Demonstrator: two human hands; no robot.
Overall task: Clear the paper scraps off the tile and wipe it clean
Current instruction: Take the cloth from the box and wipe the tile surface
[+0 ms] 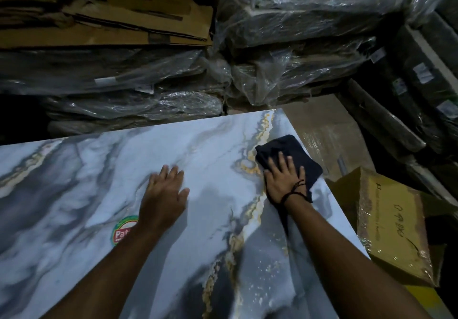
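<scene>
A large glossy tile [104,175] with grey, white and gold marbling fills the lower part of the head view. My left hand [164,192] lies flat on its middle with fingers straight. My right hand [283,178] presses flat on a dark blue cloth [295,155] near the tile's right edge, fingers spread. A round red and green sticker [121,229] sits on the tile, partly hidden by my left forearm. No paper scraps show on the tile.
Plastic-wrapped stacks [285,46] rise behind the tile and along the right [421,83]. Flattened cardboard [111,21] lies on top at the back left. A yellow-brown carton [394,224] stands close to the tile's right edge, with cardboard flooring [329,130] beyond.
</scene>
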